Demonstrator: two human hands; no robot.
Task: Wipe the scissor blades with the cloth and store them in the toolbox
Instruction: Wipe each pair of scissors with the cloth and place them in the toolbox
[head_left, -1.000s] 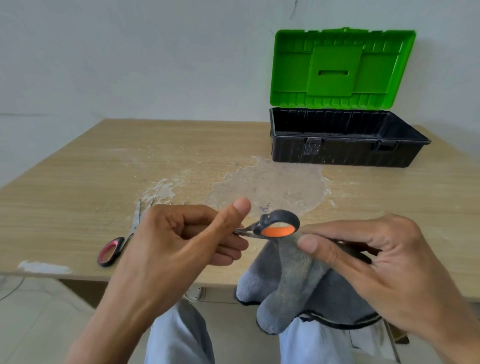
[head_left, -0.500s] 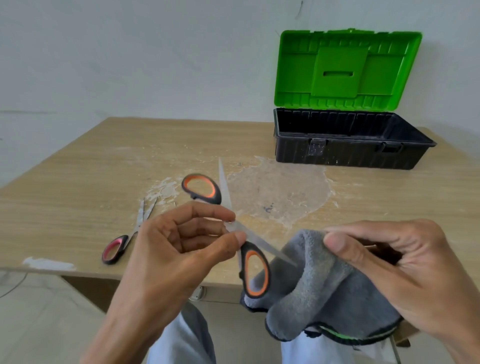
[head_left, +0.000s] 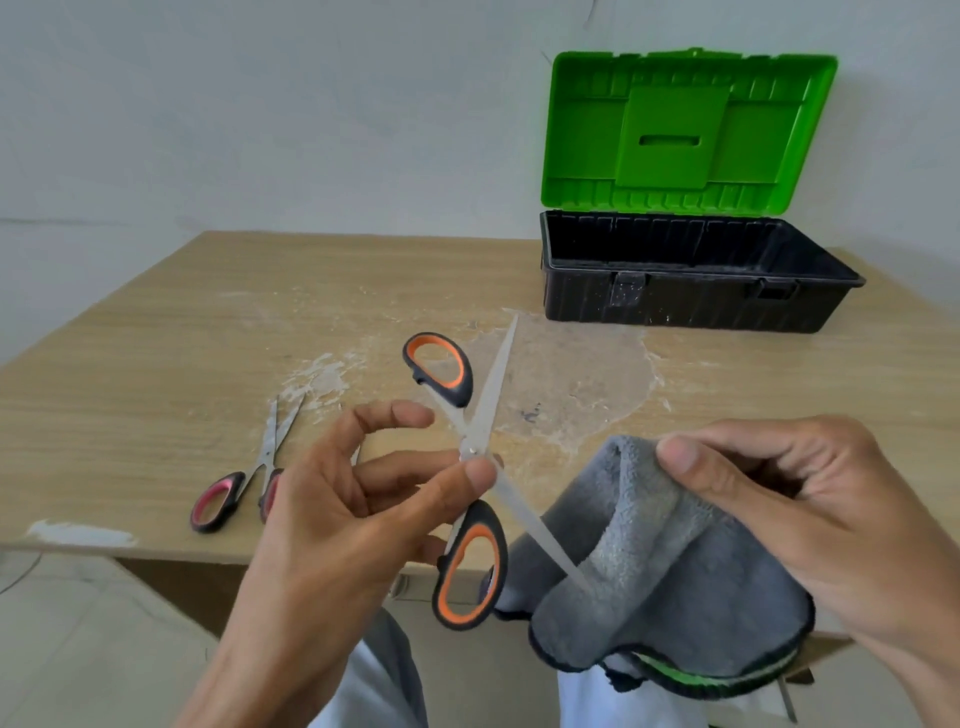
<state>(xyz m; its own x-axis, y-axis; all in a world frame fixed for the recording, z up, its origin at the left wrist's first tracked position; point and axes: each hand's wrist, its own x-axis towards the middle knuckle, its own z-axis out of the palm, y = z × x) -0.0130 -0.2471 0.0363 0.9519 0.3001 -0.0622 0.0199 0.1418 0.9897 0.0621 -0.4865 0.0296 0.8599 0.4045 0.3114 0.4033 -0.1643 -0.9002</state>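
My left hand (head_left: 358, 499) pinches the orange-and-black scissors (head_left: 470, 566) at the pivot, between thumb and fingers. The scissors are spread wide open in an X above the table's front edge. One blade points up toward the toolbox; the tip of the other goes into a fold of the grey cloth (head_left: 670, 582). My right hand (head_left: 795, 509) grips that cloth, bunched, with the thumb on top. The black toolbox (head_left: 691, 301) stands open at the back right with its green lid (head_left: 685, 135) upright.
A second pair of scissors with red-and-black handles (head_left: 244, 483) lies on the wooden table (head_left: 156, 364) at the front left, blades pointing away. A worn, pale patch marks the table's middle. A white wall stands behind. My knees show below the table edge.
One second ago the scissors were held closed against the cloth. Since then they have been swung wide open, and my left hand has shifted its pinch to the pivot. The view has drifted a little.
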